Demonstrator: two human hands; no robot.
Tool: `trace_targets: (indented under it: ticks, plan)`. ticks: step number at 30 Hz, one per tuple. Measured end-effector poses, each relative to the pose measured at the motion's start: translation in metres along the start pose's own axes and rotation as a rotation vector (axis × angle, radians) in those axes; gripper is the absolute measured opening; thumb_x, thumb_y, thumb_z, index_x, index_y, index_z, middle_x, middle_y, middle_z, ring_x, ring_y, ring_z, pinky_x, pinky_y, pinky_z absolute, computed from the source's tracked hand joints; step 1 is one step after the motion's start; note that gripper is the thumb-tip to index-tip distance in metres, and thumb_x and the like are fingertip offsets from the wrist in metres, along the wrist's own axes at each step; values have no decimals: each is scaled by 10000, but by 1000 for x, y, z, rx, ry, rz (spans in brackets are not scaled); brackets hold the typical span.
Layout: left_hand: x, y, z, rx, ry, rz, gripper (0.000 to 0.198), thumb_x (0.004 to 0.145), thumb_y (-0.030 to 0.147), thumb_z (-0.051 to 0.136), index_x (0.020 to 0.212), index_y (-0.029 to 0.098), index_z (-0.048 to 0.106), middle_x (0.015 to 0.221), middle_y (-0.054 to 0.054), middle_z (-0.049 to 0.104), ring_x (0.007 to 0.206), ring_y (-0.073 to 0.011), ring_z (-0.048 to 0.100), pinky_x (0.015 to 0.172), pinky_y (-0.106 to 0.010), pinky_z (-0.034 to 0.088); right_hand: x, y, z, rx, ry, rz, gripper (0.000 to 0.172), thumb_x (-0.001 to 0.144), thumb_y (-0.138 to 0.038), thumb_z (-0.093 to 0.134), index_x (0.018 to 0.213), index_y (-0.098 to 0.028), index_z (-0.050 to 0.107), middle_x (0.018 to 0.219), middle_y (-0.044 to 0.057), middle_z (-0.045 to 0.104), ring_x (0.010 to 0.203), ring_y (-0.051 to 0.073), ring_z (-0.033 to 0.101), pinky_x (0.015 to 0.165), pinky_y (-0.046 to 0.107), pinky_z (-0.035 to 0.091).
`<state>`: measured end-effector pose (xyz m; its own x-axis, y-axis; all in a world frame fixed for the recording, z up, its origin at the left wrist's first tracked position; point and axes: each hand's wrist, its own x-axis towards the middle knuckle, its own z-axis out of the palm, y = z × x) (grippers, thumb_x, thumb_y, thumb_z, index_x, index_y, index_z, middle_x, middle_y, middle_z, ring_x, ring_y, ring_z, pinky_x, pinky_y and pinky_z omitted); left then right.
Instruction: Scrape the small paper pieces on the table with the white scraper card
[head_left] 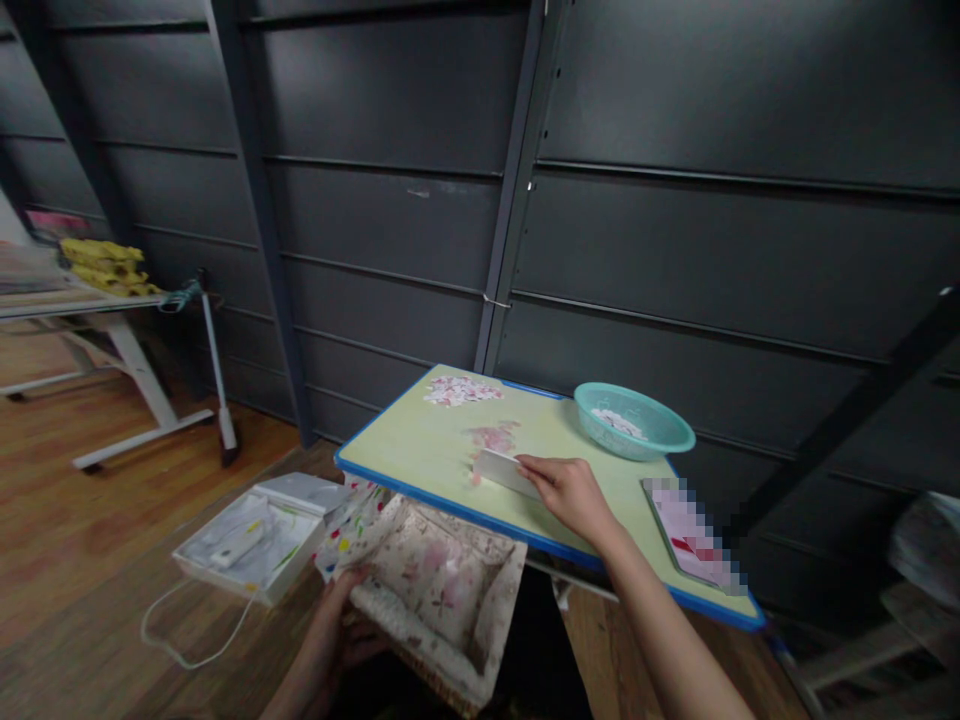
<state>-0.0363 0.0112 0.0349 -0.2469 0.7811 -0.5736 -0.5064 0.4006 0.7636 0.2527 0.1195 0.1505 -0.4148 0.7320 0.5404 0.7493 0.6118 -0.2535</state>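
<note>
My right hand (pixel 564 490) grips a flat white card (pixel 504 468), its long edge down on the yellow tabletop (pixel 405 440). Just beyond the card lies a loose scatter of small pinkish pieces (pixel 491 436), too small to name. With fingers wrapped round its near left side, my left hand (pixel 346 615) holds a cloth-lined basket (pixel 427 625) tilted below the table's front edge. Pinkish bits show on the basket's floral lining. A heap of small white and pink pieces (pixel 461 390) sits at the table's far left corner.
A turquoise plastic basin (pixel 637 425) with white pieces stands at the table's back right. Near the right edge lies a flat pink-and-red item (pixel 686 535), partly blurred. An open white box (pixel 251 540) with a cord sits low at left. Dark panelled wall (pixel 390 230) rises behind.
</note>
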Motion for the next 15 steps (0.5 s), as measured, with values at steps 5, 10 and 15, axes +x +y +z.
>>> trace_targets:
  ticks: [5, 10, 15]
  plan:
    - [2, -1, -2, -2, 0, -16, 534, 771, 350, 614, 1240, 169, 435, 655, -48, 659, 576, -267, 665, 615, -470, 571, 1, 3, 2, -138, -10, 14, 275, 898, -246, 488, 1062, -223, 707, 979, 60, 726, 834, 195, 702, 742, 258, 520]
    - [0, 0, -2, -2, 4, -41, 532, 777, 353, 602, 1248, 176, 429, 664, -44, 666, 582, -269, 672, 617, -469, 572, -4, 2, 3, -125, -4, 13, 273, 899, -249, 487, 1061, -224, 706, 980, 55, 727, 828, 184, 702, 759, 244, 515]
    - [-6, 4, 3, -12, 14, -8, 527, 773, 329, 609, 1247, 189, 426, 670, -31, 659, 573, -263, 671, 618, -488, 573, -5, -1, 1, -66, 15, 10, 270, 902, -273, 488, 1042, -222, 713, 986, 52, 726, 821, 182, 703, 771, 253, 525]
